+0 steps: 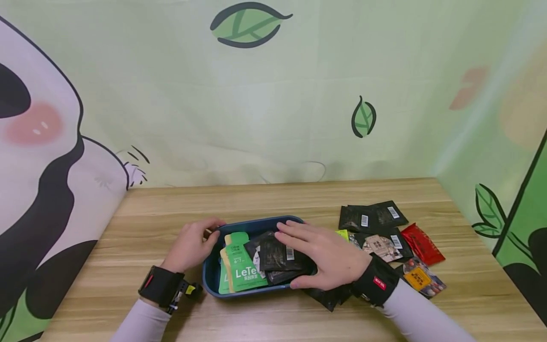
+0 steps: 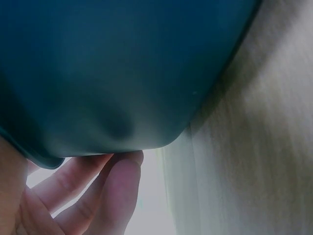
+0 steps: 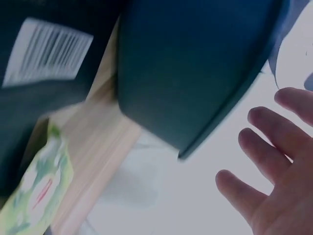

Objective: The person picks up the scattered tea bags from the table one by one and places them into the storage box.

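Observation:
A dark blue plastic basin (image 1: 234, 295) sits on the wooden table in the head view. Green packets (image 1: 245, 266) lie in its left part, and black packets (image 1: 278, 254) with a barcode label are heaped on the right. My left hand (image 1: 191, 244) holds the basin's far left corner; in the left wrist view its fingers (image 2: 120, 191) bend against the outer wall. Over the basin's right end is my right hand (image 1: 326, 254), fingers extended and spread, partly hiding the black packets. In the right wrist view those fingers appear apart from the basin (image 3: 190, 63).
To the right of the basin, black packets (image 1: 354, 218), a red packet (image 1: 424, 244) and a patterned packet with an orange label (image 1: 420, 278) lie on the table (image 1: 149, 209). A yellow-green packet (image 3: 41, 191) lies near the basin. A printed cloth backdrop (image 1: 265, 109) stands behind.

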A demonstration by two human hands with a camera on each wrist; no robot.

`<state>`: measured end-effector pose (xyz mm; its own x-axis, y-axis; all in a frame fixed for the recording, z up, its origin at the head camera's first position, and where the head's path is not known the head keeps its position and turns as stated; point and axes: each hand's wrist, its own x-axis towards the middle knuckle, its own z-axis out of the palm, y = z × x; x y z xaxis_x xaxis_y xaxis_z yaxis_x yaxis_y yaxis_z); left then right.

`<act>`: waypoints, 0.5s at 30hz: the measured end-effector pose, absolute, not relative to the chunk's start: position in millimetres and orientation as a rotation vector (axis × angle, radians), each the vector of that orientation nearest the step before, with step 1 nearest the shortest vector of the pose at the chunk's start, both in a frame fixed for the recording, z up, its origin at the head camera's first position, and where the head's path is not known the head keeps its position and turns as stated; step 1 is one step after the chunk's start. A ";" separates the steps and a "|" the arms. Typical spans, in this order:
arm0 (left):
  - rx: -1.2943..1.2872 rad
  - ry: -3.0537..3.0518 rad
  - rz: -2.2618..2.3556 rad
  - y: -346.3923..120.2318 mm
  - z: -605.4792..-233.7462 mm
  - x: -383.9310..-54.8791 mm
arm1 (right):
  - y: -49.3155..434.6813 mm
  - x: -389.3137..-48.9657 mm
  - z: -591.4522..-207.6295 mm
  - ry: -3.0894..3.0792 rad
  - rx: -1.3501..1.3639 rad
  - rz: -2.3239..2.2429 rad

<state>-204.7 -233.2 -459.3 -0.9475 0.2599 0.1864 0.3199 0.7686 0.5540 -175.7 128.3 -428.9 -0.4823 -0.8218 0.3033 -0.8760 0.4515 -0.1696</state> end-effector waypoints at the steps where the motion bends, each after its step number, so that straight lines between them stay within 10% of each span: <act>1: -0.469 -2.861 -0.927 -233.1 -459.3 -204.7 | 131.9 -176.4 -428.2 -2.531 1.464 0.454; 15: -0.481 -2.847 -0.927 -234.6 -462.2 -205.8 | 201.4 -214.7 -442.4 -2.763 0.980 0.354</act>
